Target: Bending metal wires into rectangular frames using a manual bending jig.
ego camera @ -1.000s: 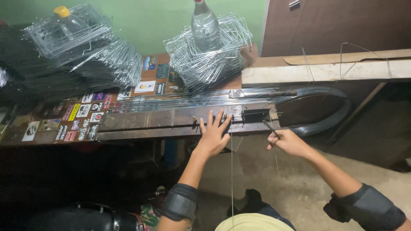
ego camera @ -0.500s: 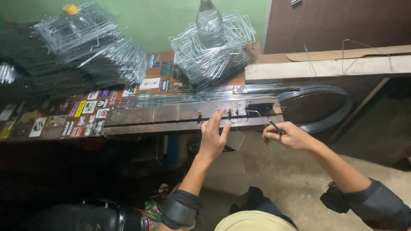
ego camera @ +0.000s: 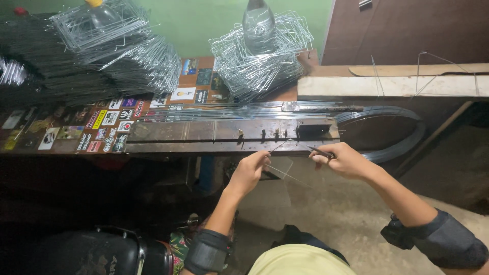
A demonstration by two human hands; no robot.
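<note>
Two wire-frame stacks (ego camera: 262, 56) sit at the back of the bench (ego camera: 61, 137), each weighted by a bottle (ego camera: 259, 23), likely to keep them flat. Straight rods (ego camera: 224, 109) lie behind the pegged jig (ego camera: 229, 135), within reach. Left hand (ego camera: 249, 170) pinches the bent wire (ego camera: 282, 170) just below the jig edge; right hand (ego camera: 346, 160) grips a dark tool (ego camera: 320, 151), fingers closed, at the wire's other end.

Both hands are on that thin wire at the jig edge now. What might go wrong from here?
The thin wire is sprung between the left hand and right hand; it may whip free toward the fingers. The bottle sits atop a loose stack of wire frames; jolting the bench could topple it.
</note>
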